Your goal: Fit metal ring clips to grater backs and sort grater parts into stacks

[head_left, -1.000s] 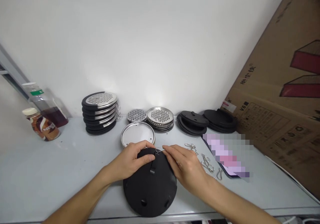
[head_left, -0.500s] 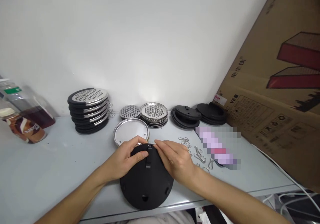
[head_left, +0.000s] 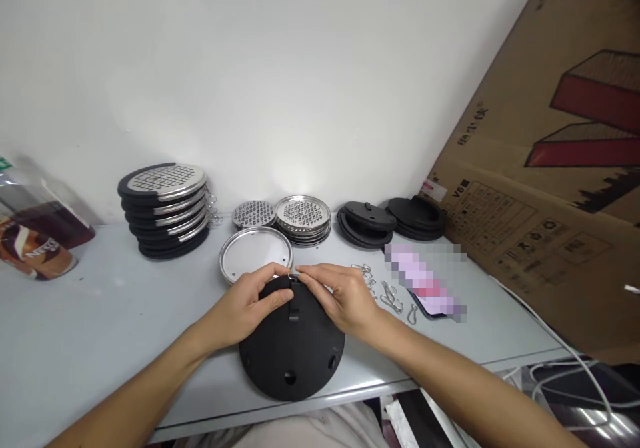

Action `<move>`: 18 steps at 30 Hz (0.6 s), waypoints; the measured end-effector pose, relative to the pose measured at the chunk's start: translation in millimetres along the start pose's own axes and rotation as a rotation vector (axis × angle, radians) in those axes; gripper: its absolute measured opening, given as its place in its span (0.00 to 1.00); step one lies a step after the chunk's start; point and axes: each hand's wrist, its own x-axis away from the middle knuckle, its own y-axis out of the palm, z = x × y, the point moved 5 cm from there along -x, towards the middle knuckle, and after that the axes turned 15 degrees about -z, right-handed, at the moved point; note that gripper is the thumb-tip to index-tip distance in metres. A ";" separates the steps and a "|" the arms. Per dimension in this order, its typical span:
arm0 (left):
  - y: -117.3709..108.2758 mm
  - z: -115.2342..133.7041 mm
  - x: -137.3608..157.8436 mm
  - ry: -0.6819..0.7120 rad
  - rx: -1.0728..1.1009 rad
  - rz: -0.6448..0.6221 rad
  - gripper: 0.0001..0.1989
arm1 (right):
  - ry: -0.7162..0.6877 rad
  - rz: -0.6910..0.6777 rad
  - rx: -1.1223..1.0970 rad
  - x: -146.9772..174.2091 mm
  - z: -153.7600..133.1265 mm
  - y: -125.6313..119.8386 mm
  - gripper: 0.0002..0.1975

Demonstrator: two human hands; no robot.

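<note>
my left hand (head_left: 253, 303) gripped the black disc (head_left: 293, 345) by its top edge, thumb in front. my right hand (head_left: 345, 296) pinched a wire clip (head_left: 292, 277) at that edge. the disc was near the front of the table (head_left: 190, 315), a silver-rimmed disc (head_left: 255, 251) behind it, loose clips (head_left: 391, 298) rightward.

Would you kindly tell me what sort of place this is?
Probably a workbench for small-parts handwork: loose metal clips and stacked perforated metal discs lie on the grey tabletop, and a black disc is held near its front edge.
</note>
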 end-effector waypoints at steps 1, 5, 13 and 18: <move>-2.3 1.0 0.4 -0.003 0.003 0.006 0.13 | 0.059 -0.033 -0.119 -1.1 3.6 -2.3 0.12; -8.5 2.6 3.7 -0.031 0.069 0.023 0.13 | 0.330 -0.063 -0.473 1.7 16.8 -3.2 0.12; 14.1 2.5 -2.4 0.033 0.122 0.049 0.08 | 0.413 -0.039 -0.817 -1.7 20.2 25.3 0.14; 3.2 -0.6 5.3 -0.150 0.214 -0.002 0.15 | 0.380 0.292 -0.508 -0.7 32.6 -59.4 0.13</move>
